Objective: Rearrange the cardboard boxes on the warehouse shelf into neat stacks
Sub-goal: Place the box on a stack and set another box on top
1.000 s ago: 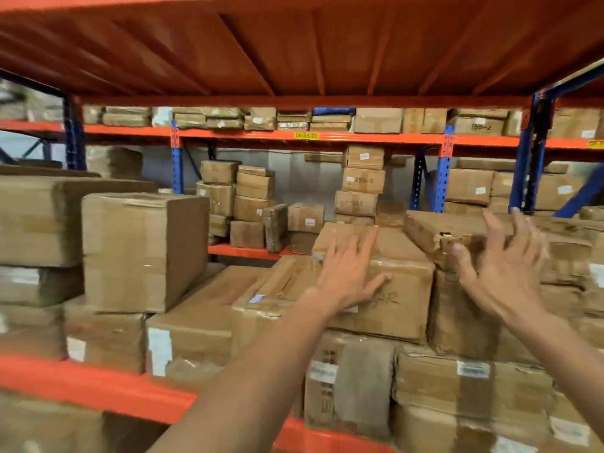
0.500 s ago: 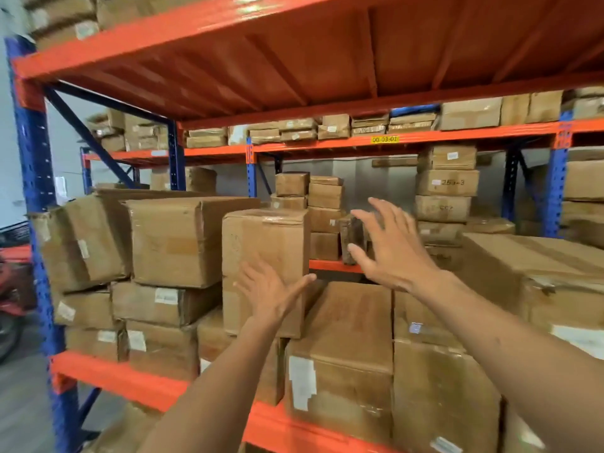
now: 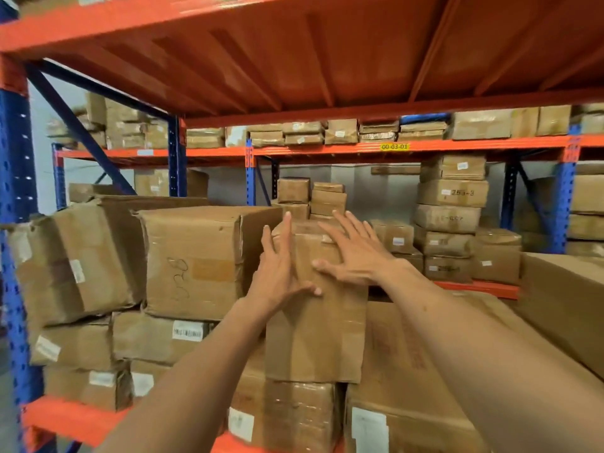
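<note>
Both hands are up on the tall narrow box [image 3: 315, 322] in the middle of the shelf [image 3: 75, 420]. Left hand [image 3: 277, 276] is flat with fingers spread along its upper left edge, thumb across the front face. Right hand [image 3: 354, 253] is splayed open too, palm down over the top right corner, not really curled around anything. That box stands upright on a taped box [image 3: 294, 416], pressed right against the big crumpled box [image 3: 196, 259] on its left. Off to the right sits a wide flat box [image 3: 411, 371], lower. Hard to say if the right palm is fully touching; it's blurry there.
</note>
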Demonstrator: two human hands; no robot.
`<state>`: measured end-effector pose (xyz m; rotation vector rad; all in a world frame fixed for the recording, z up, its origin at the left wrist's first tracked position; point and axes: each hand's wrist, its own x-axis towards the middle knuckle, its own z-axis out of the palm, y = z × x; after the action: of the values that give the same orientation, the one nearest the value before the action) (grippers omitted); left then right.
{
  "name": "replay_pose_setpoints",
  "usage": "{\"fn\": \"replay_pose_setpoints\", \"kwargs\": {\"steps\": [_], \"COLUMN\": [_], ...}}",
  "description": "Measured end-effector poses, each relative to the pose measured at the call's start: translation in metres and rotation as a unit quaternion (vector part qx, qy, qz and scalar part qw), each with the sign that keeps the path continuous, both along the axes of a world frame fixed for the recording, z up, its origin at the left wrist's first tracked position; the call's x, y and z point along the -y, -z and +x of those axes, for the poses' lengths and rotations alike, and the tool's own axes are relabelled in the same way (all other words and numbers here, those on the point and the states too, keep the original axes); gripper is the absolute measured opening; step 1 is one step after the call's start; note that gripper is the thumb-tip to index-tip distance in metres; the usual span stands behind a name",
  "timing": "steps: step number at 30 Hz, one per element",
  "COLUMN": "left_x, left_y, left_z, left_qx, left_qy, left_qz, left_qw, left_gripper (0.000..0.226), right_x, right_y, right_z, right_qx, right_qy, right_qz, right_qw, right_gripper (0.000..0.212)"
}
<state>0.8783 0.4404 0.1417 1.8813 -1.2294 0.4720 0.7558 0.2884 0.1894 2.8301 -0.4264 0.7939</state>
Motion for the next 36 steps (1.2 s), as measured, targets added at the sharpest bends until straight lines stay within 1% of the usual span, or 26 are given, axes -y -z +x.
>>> {"fn": "replay_pose_setpoints", "kwargs": {"steps": [2,5,9,11,13,17,20,23,25,29,31,33,35,36], "left_x": [0.002,0.006,0.006,0.003,0.0,0.005,0.021,0.045,0.058,0.081,0.093,0.106,0.117,0.123], "left_y": [-0.006,-0.011,-0.01,-0.009,-0.01,-0.019,-0.033,-0.044,-0.051,-0.062,-0.066,-0.064,-0.055,-0.05], "left_z": [0.011,0.015,0.011,0.008,0.003,-0.017,-0.038,-0.061,-0.071,-0.09,-0.103,-0.126,-0.162,-0.176], "left_qx": [0.002,0.01,0.023,0.03,0.038,0.099,0.17,0.226,0.251,0.304,0.344,0.402,0.457,0.465], "left_qy": [-0.008,-0.008,-0.031,-0.038,-0.037,-0.033,-0.021,-0.003,-0.001,0.003,0.018,0.046,0.071,0.082], "left_qz": [0.031,0.043,0.061,0.071,0.075,0.093,0.112,0.141,0.157,0.196,0.226,0.255,0.294,0.312], "left_qw": [0.999,0.999,0.997,0.996,0.996,0.99,0.979,0.964,0.955,0.932,0.911,0.878,0.836,0.824], "left_gripper": [0.142,0.126,0.123,0.122,0.117,0.11,0.11,0.112,0.109,0.102,0.102,0.101,0.091,0.082], "right_x": [0.005,0.008,0.005,0.0,-0.004,-0.003,0.003,0.011,0.018,0.024,0.024,0.024,0.02,0.018], "right_y": [0.004,0.014,0.025,0.028,0.032,0.039,0.046,0.05,0.051,0.063,0.076,0.101,0.132,0.145], "right_z": [0.004,0.004,0.006,0.006,0.003,-0.015,-0.039,-0.065,-0.077,-0.086,-0.092,-0.106,-0.126,-0.135], "right_qx": [0.033,0.109,0.168,0.184,0.201,0.248,0.303,0.346,0.369,0.446,0.493,0.538,0.578,0.588], "right_qy": [-0.013,-0.01,-0.012,-0.006,0.001,0.024,0.058,0.063,0.063,0.104,0.135,0.159,0.154,0.14], "right_qz": [-0.007,-0.014,-0.027,-0.023,-0.011,0.014,0.085,0.191,0.241,0.279,0.314,0.368,0.415,0.441], "right_qw": [0.999,0.994,0.985,0.983,0.98,0.968,0.947,0.917,0.896,0.844,0.8,0.742,0.685,0.663], "right_gripper": [0.082,0.076,0.069,0.069,0.07,0.065,0.061,0.06,0.059,0.055,0.054,0.054,0.053,0.049]}}
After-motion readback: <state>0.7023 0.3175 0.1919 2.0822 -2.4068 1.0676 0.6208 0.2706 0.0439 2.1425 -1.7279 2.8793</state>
